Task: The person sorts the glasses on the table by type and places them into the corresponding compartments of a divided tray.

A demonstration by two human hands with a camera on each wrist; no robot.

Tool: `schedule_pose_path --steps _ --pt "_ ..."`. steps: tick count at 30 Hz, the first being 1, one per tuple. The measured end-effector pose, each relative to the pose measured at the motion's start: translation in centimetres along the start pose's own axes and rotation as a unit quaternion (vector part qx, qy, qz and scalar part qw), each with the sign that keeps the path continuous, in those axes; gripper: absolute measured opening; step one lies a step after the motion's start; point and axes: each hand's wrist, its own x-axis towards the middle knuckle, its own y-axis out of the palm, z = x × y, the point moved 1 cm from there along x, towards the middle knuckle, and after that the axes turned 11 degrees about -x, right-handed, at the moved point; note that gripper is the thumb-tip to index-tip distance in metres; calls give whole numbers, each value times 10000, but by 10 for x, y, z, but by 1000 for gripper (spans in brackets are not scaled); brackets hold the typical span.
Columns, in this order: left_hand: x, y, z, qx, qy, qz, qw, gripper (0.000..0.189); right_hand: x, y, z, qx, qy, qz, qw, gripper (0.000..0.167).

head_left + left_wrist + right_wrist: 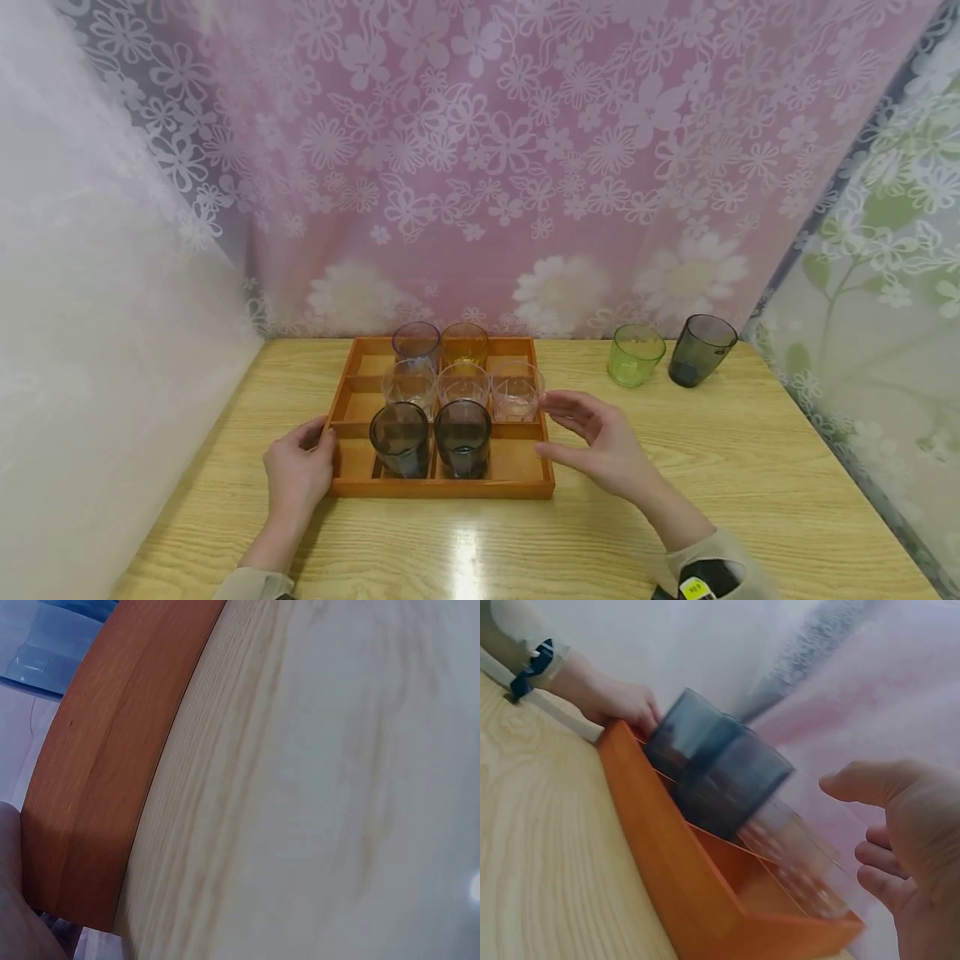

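A divided wooden tray (442, 490) lies on the table, holding several glasses. My left hand (298, 467) grips its left wall near the front corner. My right hand (603, 442) is beside the tray's right wall, thumb and fingers spread apart with nothing between them. Its fingertips are right at a clear glass (516, 396) at the right end of the middle row. Two more clear glasses (462, 385) share that row. In front are two dark grey glasses (401, 442); behind stand a purple-tinted glass (416, 343) and a yellow glass (465, 342).
To the right of the tray, a green glass (634, 357) and another dark grey glass (699, 352) stand near the back of the wood-grain table (750, 483). A pink flowered curtain (480, 192) hangs behind, with pale sheets at both sides.
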Motion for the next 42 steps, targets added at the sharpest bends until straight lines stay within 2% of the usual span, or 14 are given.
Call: schedule_pose_path --steps 6,12,18,23,27,31,42 --pt "-1 0 1 -1 -57 31 10000 24 -14 -32 -11 -130 175 -460 9987 57" --pt "1 0 1 -19 94 -1 10000 24 -23 -63 -31 -661 425 -1033 9915 54" --pt "2 0 1 -43 104 -3 9999 24 -28 -84 -53 -1103 700 -1707 9766 55" --pt "2 0 0 -30 118 -26 9999 23 -27 -96 -70 -1597 1198 -2140 9562 58" --pt "0 0 -1 -25 88 -49 9999 23 -24 -104 -81 -1904 1661 -2253 9410 65" --pt "-1 0 -2 -80 60 -34 9999 23 -18 -110 -92 -2083 1936 -2185 9335 78" --pt "1 0 1 -105 107 -42 9999 23 3 -115 -117 -1808 2412 -2033 9316 96"
